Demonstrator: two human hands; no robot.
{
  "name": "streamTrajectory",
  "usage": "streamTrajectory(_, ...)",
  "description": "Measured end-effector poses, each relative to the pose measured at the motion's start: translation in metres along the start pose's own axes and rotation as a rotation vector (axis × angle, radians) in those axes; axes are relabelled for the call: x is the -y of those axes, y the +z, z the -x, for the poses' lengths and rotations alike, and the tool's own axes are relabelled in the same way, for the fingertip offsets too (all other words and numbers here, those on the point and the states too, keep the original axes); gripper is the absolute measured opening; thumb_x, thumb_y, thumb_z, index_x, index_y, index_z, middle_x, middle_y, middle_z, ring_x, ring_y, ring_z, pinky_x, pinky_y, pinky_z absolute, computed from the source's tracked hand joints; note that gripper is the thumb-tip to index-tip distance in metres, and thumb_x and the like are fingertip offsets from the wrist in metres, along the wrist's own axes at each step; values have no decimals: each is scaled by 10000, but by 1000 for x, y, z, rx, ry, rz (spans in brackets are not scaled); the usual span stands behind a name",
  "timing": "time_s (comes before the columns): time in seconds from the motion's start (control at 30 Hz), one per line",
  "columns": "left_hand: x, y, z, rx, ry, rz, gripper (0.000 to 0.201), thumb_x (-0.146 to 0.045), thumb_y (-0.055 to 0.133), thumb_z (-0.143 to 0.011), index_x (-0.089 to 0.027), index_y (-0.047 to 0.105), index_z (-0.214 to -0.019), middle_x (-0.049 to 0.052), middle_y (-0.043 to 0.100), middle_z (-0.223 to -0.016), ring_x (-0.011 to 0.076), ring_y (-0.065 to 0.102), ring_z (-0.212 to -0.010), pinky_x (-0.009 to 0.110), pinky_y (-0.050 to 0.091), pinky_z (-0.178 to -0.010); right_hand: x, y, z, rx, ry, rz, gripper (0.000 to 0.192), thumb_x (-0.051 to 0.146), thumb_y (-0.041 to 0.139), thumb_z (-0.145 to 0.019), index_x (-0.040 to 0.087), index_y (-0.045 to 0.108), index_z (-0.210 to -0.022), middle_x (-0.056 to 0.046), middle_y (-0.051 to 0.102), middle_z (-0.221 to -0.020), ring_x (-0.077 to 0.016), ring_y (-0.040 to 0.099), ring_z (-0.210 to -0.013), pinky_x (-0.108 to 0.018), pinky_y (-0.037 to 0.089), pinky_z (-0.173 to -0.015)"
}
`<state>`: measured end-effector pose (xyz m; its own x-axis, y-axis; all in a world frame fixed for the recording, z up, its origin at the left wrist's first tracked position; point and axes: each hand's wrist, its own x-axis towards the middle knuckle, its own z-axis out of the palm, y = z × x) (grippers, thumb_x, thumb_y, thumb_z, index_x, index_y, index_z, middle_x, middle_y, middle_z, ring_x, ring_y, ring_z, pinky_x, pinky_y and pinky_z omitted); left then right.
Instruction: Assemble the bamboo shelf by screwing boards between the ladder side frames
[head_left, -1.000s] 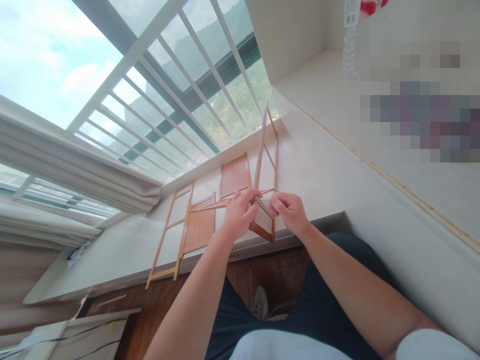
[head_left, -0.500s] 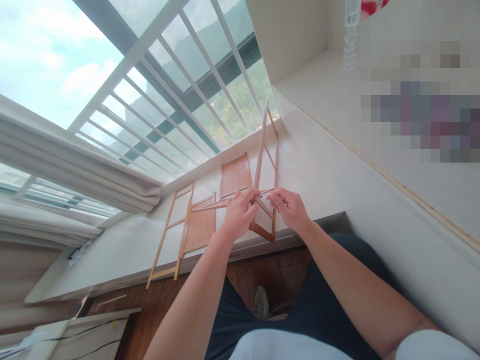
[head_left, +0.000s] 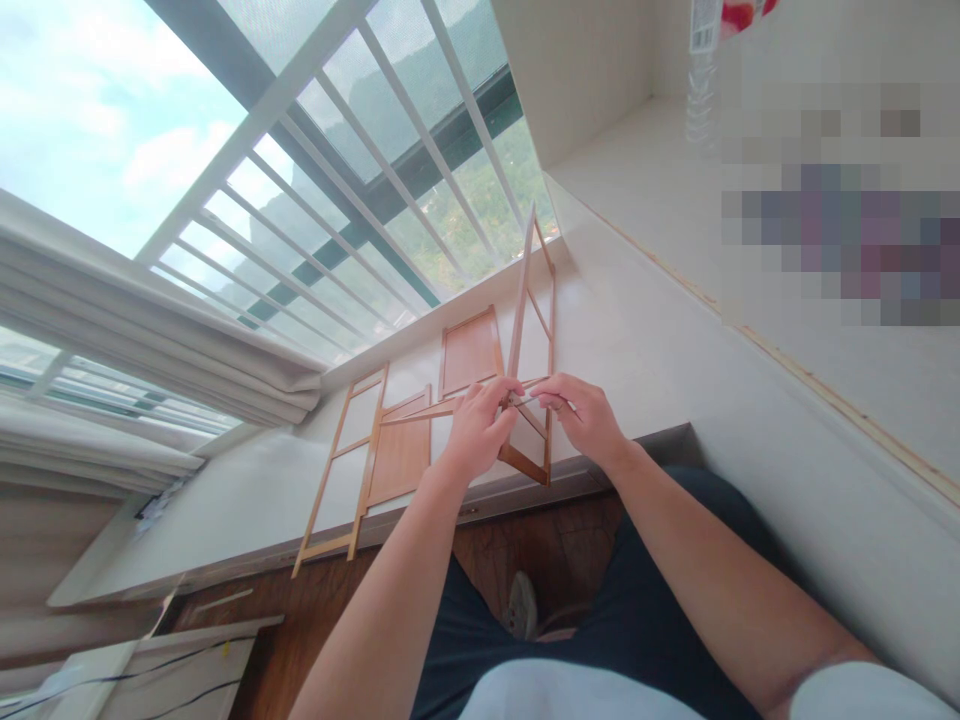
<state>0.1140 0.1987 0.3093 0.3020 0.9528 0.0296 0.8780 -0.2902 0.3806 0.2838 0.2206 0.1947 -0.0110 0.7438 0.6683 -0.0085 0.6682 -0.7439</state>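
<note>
On the white window ledge point(head_left: 247, 500), at its near edge, a small wooden rack frame point(head_left: 534, 330) stands upright. Left hand point(head_left: 474, 430) is curled around the frame's lower section, thumb and fingers pinching the rail at the joint; looks like it's there to steady the frame. Right hand point(head_left: 585, 420) is closed in a pinch just right of the same joint, fingertips almost meeting the left's. A thin pale sliver shows between its fingers; too small to identify, could be a pin or a small tool. Both hands meet at the mid-height crossbar, so the frame sits between and slightly beyond them, its top rising well above the knuckles toward the window bars point(head_left: 360, 210).

Lying flat on the ledge to the left: a ladder-like side frame point(head_left: 341, 470), a brown shelf panel point(head_left: 400, 455) beside it, and another shelf panel point(head_left: 469, 352) farther back near the window. All are apart from the hands. A clear plastic bottle point(head_left: 701, 75) stands on the raised shelf, top right.
</note>
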Motion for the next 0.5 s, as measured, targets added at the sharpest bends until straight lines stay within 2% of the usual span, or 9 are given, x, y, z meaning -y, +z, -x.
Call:
streamTrajectory(0.13,0,1,0,-4,0,3,280,-283,462,-900,-291,632,-1122,6,674,-991,238,553,-1049,400,400,-990,-3,6,2,17,-45,20,222,335,555,-1039,230,750,-1049,-57,794,-1010,-176,730,-903,-318,568,-868)
streamTrajectory(0.23,2,1,0,1,0,-2,272,-285,460,-907,-289,627,-1122,5,675,-994,240,558,-1061,405,399,-994,-5,8,3,54,-70,64,221,369,599,-1016,217,758,-1001,-65,791,-969,-189,728,-901,-318,570,-830)
streamTrajectory(0.37,2,1,-1,0,5,-4,278,-274,461,-902,-289,626,-1125,8,675,-1025,239,559,-1071,409,399,-1002,-2,4,1,10,11,16,223,363,593,-1017,222,764,-998,-57,799,-990,-180,735,-889,-300,575,-804)
streamTrajectory(0.5,1,0,-1,10,-1,-10,282,-284,456,-904,-290,628,-1127,14,670,-1007,240,562,-1043,413,410,-994,4,0,0,-83,107,-42,205,345,618,-1006,222,775,-955,-14,767,-803,-141,703,-720,-264,555,-718)
